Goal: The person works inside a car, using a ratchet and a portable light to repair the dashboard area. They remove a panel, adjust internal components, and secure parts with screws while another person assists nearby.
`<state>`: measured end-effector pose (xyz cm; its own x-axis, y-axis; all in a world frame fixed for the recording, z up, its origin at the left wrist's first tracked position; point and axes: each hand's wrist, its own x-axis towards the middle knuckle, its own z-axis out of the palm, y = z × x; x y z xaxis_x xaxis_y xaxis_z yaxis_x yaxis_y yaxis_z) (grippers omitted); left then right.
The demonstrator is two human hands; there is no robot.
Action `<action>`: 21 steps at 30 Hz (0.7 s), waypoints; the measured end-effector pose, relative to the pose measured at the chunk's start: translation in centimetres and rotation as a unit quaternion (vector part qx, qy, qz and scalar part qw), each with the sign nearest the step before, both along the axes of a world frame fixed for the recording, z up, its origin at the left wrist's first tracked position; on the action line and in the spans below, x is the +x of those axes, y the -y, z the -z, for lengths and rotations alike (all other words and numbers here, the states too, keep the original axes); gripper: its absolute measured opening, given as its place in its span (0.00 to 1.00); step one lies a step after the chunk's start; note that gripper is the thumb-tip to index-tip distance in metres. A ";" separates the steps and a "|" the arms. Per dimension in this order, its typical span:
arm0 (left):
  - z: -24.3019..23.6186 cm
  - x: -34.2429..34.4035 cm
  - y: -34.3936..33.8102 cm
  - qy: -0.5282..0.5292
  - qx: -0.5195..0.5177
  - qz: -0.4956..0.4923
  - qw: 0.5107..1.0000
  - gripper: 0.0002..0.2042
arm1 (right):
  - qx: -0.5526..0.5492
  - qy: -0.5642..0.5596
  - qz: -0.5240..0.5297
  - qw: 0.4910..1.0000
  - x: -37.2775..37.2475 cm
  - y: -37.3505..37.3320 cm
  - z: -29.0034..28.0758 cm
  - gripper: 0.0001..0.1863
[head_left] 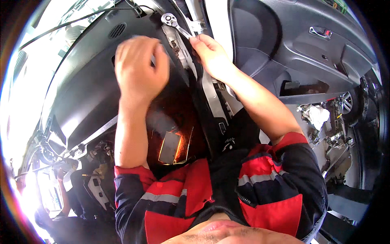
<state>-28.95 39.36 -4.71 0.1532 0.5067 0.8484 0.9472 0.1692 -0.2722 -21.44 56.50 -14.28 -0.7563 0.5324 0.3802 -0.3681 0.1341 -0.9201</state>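
My right hand [213,55] is closed around the handle end of a silver ratchet wrench [183,31]. The wrench slants up and to the left, and its round head [169,19] lies by the end of the black dashboard, beside the car's door pillar. Slightly blurred, my left hand [140,67] hovers over the dashboard with its fingers curled in. Whatever it holds, if anything, is hidden behind the fingers. Between the hands runs a bare metal strip [178,49] with brackets along the door opening.
The dashboard [85,85] with a round vent [117,30] spreads to the left. An opened car door [300,44] stands at the right. A flat rectangular object [170,148] glows orange at its edges below my left forearm. Loose parts and a white cloth [316,116] lie on the floor beyond the door.
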 end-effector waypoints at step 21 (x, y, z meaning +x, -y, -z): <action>-0.5 -3.6 -1.5 0.090 -0.002 -0.073 0.993 0.11 | 0.122 0.073 0.131 0.981 -2.8 3.6 0.4 0.22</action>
<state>-32.54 40.90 -4.21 -0.0756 0.5159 0.8533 0.9463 0.3068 -0.1016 -24.28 52.89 -14.73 -0.6620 0.6220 0.4182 -0.1585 0.4292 -0.8892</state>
